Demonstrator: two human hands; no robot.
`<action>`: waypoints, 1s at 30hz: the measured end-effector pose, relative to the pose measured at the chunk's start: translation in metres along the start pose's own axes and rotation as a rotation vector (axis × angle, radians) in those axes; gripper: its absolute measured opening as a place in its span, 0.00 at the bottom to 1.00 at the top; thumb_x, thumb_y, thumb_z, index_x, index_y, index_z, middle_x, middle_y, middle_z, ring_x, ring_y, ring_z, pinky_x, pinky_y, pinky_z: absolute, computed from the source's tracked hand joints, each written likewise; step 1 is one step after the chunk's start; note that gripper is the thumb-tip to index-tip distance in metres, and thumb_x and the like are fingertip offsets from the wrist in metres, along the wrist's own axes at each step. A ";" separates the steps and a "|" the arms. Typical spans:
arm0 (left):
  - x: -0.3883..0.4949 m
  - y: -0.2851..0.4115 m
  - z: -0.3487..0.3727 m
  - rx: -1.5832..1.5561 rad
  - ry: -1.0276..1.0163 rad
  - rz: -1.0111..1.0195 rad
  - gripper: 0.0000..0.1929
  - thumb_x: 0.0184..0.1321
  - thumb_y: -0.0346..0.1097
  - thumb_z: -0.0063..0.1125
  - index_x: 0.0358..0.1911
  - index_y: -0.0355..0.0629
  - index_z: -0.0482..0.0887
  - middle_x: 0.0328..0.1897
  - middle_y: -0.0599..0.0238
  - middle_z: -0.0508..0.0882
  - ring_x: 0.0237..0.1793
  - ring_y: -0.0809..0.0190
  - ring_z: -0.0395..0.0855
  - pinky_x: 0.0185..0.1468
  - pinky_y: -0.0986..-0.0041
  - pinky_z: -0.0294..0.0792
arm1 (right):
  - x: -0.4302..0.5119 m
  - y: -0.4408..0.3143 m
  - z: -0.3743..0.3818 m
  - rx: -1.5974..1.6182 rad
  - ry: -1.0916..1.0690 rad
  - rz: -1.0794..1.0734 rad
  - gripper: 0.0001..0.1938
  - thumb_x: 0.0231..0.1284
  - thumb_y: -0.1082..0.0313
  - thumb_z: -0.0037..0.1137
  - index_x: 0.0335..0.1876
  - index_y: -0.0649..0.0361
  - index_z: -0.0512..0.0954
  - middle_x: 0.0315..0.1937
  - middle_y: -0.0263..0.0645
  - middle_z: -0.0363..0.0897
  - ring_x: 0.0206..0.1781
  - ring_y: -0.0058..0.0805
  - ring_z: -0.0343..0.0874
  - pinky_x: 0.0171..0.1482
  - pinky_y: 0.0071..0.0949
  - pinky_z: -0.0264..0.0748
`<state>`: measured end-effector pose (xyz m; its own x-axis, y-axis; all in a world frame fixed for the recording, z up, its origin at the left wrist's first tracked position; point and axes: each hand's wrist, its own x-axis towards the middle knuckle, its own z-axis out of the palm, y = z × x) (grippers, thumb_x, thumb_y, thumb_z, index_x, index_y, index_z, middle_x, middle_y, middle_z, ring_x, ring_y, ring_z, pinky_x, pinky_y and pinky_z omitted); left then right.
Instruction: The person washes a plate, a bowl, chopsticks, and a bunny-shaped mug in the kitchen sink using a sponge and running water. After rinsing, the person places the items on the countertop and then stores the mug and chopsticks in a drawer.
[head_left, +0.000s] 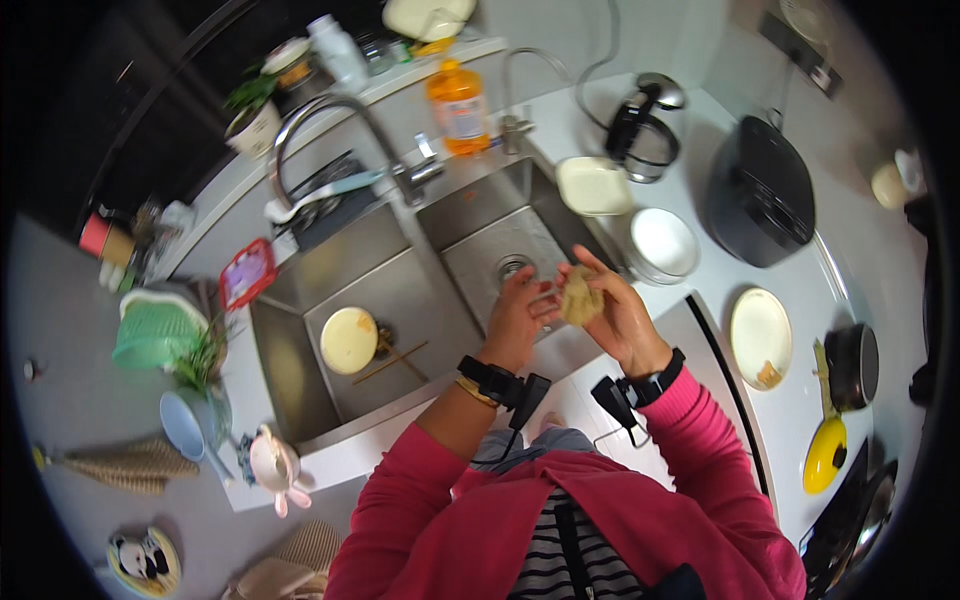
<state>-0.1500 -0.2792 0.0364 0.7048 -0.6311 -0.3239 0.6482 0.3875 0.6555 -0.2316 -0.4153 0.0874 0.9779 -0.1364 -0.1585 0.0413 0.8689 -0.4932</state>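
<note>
A crumpled tan scrubbing pad or cloth (580, 298) rests in my right hand (626, 319), held between the thumb and fingers above the right basin's front edge. Just left of it, my left hand (510, 322) has its fingers apart and partly curled. Its fingertips come close to the pad; contact is not clear. Beneath both hands lies the right steel basin (480, 247) with its drain (514, 266). In the left basin (300, 375) a round cream dish (346, 341) bears a brownish food stain, and wooden chopsticks (401, 364) lie crossed beside it.
A curved faucet (360, 112) arches over the left basin. Behind the sink stands an orange soap bottle (459, 112). On the right counter are a cream square dish (594, 186), white bowls (664, 244), a stained oval plate (760, 330) and a black appliance (765, 195).
</note>
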 end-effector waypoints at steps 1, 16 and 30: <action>-0.005 0.019 -0.020 -0.045 0.063 0.040 0.27 0.59 0.36 0.51 0.61 0.41 0.58 0.45 0.57 0.74 0.44 0.58 0.77 0.47 0.66 0.72 | 0.018 0.012 0.023 -0.046 -0.057 0.047 0.25 0.54 0.75 0.44 0.62 0.60 0.63 0.54 0.45 0.70 0.53 0.37 0.73 0.57 0.36 0.68; -0.097 0.177 -0.298 -0.233 0.850 0.326 0.22 0.56 0.35 0.48 0.55 0.42 0.67 0.49 0.61 0.67 0.47 0.57 0.70 0.51 0.63 0.64 | 0.238 0.325 0.114 -1.528 -0.641 0.097 0.13 0.60 0.57 0.48 0.35 0.57 0.79 0.32 0.40 0.81 0.34 0.33 0.79 0.39 0.29 0.74; -0.107 0.173 -0.359 -0.312 1.062 0.337 0.32 0.52 0.31 0.47 0.65 0.42 0.57 0.43 0.61 0.70 0.46 0.54 0.73 0.50 0.62 0.67 | 0.288 0.459 -0.041 -2.124 -0.459 0.562 0.13 0.48 0.58 0.60 0.32 0.60 0.80 0.32 0.41 0.82 0.36 0.33 0.80 0.39 0.29 0.75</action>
<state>-0.0096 0.0968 -0.0606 0.6465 0.3614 -0.6719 0.3198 0.6712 0.6688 0.0601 -0.0750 -0.2197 0.7868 0.2230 -0.5755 -0.0755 -0.8907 -0.4483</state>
